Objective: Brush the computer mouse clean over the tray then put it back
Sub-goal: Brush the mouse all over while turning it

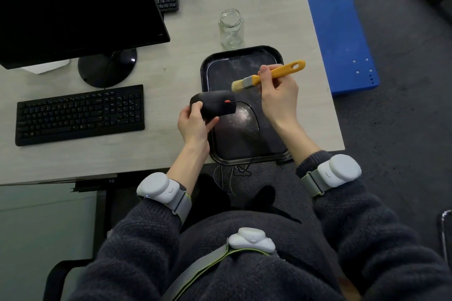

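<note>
A black computer mouse (215, 105) with a red scroll wheel is held in the air at the left edge of the black tray (244, 55). My left hand (194, 124) grips its rear end. Its thin black cable loops across the tray and hangs off the desk's front edge. My right hand (278, 95) holds a brush with a yellow handle (269, 75). The pale bristles hover just above the front end of the mouse, touching or nearly touching it. White dust speckles the tray floor.
An empty glass jar (231, 28) stands just behind the tray. A black keyboard (80, 113) lies to the left in front of a dark monitor (73, 7). The desk's right edge runs close beside the tray, with a blue bench (340, 39) beyond it.
</note>
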A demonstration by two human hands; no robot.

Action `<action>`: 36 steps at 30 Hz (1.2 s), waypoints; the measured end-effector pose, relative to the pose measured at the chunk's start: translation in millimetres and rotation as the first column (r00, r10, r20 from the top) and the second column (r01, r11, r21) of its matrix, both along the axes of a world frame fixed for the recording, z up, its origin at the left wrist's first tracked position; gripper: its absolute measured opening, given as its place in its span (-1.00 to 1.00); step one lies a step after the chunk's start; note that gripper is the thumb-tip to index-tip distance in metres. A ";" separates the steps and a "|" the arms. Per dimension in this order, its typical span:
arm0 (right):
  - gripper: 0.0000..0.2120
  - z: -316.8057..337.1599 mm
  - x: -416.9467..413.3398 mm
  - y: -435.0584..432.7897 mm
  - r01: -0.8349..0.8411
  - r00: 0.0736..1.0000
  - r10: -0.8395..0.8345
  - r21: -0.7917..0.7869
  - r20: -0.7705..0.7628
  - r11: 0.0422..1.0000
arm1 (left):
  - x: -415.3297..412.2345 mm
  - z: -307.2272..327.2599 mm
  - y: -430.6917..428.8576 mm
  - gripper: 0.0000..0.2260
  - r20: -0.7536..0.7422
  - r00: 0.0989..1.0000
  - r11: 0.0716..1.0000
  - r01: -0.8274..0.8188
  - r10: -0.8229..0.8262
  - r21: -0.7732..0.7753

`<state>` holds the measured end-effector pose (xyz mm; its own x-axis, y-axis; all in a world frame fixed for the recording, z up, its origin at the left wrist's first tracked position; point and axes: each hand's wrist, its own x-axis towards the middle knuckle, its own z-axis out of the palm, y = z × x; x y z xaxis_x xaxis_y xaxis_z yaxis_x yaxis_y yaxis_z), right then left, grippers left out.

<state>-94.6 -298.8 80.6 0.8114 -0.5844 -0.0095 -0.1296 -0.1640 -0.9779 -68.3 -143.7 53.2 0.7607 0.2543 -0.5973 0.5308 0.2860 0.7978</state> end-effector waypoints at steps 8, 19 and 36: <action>-0.81 -10.1 0.5 2.8 -0.099 0.994 0.104 0.152 -0.029 0.983 | -5.1 3.2 2.6 -0.84 0.091 0.986 0.985 0.147 -0.138 -0.092; -0.81 -5.7 -0.7 -1.2 -0.087 0.995 0.092 0.113 -0.039 0.990 | -5.9 2.3 -5.5 -0.93 0.090 0.961 0.958 0.249 -0.263 0.141; -0.78 -5.2 5.1 0.4 -0.103 0.986 0.111 0.066 -0.126 0.992 | -14.2 -10.9 -2.4 -0.86 0.228 0.761 0.738 0.435 -0.608 0.516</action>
